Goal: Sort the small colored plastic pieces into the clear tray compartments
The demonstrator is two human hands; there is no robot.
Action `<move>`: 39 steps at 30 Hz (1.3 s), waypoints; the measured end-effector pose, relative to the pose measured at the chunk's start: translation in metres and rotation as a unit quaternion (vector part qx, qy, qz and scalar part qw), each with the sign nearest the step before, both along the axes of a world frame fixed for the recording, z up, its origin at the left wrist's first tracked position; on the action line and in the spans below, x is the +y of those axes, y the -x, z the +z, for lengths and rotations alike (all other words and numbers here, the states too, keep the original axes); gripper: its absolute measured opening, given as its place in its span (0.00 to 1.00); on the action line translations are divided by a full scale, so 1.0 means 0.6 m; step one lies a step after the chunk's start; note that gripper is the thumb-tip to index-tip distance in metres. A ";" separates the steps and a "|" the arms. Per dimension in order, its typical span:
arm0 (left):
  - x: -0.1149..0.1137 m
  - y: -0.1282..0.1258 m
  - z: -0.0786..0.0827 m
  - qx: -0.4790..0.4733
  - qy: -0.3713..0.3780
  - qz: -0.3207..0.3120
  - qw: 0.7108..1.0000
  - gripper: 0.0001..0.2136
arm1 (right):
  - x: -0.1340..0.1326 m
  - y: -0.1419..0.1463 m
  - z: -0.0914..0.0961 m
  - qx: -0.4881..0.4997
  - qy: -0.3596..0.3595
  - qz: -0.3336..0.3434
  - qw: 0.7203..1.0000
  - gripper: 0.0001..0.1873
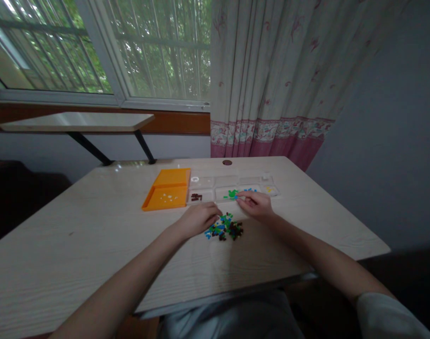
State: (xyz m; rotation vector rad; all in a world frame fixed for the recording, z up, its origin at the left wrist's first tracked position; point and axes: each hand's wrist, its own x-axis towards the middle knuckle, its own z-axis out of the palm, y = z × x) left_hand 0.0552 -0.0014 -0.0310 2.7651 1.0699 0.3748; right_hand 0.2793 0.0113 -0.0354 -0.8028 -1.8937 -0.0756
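A loose pile of small green, blue and dark brown plastic pieces (226,228) lies on the table. At the pile's upper left edge is my left hand (199,219), its fingers curled down and closed; whatever the fingertips hold is hidden. My right hand (256,205) is over the front edge of a clear compartment tray (226,180), pinching a small blue piece (236,197) between thumb and forefinger. Green pieces (231,193) lie in the compartment beside those fingertips. Other compartments hold brown pieces (196,197), blue pieces (250,189) partly behind my hand, and yellow pieces (270,189).
An orange tray (150,199) with small white pieces (169,197) adjoins the clear tray on the left. A raised shelf (77,121) on black legs stands at the table's back left. Behind the table (105,226) are a window and a curtain (257,94).
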 end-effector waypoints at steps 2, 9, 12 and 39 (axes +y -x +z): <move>0.000 0.000 0.001 0.007 -0.001 -0.001 1.000 0.10 | 0.000 -0.002 0.003 0.028 0.005 -0.004 1.000 0.09; 0.000 0.001 0.007 0.038 -0.017 0.015 0.999 0.09 | -0.002 -0.005 0.011 0.056 -0.029 -0.012 0.998 0.07; -0.001 0.004 0.009 0.047 -0.020 0.019 0.999 0.09 | -0.003 -0.006 0.012 0.052 -0.039 -0.020 0.998 0.07; 0.011 0.022 0.001 0.008 0.004 0.001 1.000 0.10 | 0.089 -0.138 -0.003 -0.190 0.258 -0.103 0.942 0.14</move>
